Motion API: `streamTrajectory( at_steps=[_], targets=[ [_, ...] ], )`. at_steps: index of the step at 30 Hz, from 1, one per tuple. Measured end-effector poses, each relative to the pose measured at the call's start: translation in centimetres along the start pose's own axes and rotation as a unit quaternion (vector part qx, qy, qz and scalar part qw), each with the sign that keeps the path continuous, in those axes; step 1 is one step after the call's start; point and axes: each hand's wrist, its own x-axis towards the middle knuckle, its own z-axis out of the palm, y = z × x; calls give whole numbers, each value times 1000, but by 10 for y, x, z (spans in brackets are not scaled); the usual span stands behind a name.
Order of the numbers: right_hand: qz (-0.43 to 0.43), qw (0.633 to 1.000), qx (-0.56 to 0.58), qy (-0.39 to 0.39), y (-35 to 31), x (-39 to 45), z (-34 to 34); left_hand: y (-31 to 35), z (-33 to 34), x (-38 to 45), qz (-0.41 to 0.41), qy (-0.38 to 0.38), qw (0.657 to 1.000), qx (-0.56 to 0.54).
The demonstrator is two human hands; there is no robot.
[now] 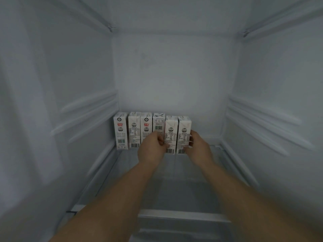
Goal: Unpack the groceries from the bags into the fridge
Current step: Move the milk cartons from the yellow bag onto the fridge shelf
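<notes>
1. Reaching deep into the fridge [174, 70] in the head view, both bare forearms stretch over the glass shelf [185, 189] toward a row of six small white cartons [152, 131] standing upright at the back.
2. The left hand [150, 151] is on the fifth carton [171, 135] from the left, fingers curled at its left edge; its grip is narrow and closed round that carton.
3. The right hand [199, 145] is on the sixth carton [183, 135], the last on the right, fingers wrapped round its right side with the tips showing on its front; this grip also holds its carton.
4. These two cartons touch each other and sit slightly forward of the other four.
5. The four cartons [138, 130] to the left stand side by side, touching, close to the back wall [174, 84]; the leftmost is just beside the left wall [70, 102].
6. The left hand covers the lower part of the fourth carton and part of the third.
7. Printed panels and barcodes face forward; the small print is too blurred to read.
8. Moulded rails [87, 112] run along the left wall, and matching rails [262, 117] along the right wall, above the cartons.
9. To the right of the row the shelf is bare up to the right wall [279, 84].
10. The shelf's white front trim [183, 214] crosses between the forearms.
</notes>
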Motion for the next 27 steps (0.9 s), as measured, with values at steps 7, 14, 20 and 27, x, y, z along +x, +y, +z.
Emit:
streamTrajectory(
  at_steps=[7, 14, 20, 27],
  targets=[
    [4, 1000, -2, 4, -1, 8, 6, 0, 5, 5, -19, 6, 1000, 1],
    [3, 1000, -2, 7, 0, 15, 8, 2, 10, 10, -30, 26, 999, 6],
    [6, 1000, -9, -1, -2, 17, 7, 2, 11, 9, -23, 22, 999, 6],
    [-12, 1000, -11, -27, -14, -2, -13, 12, -16, 3, -26, -94, 994, -49]
  ],
)
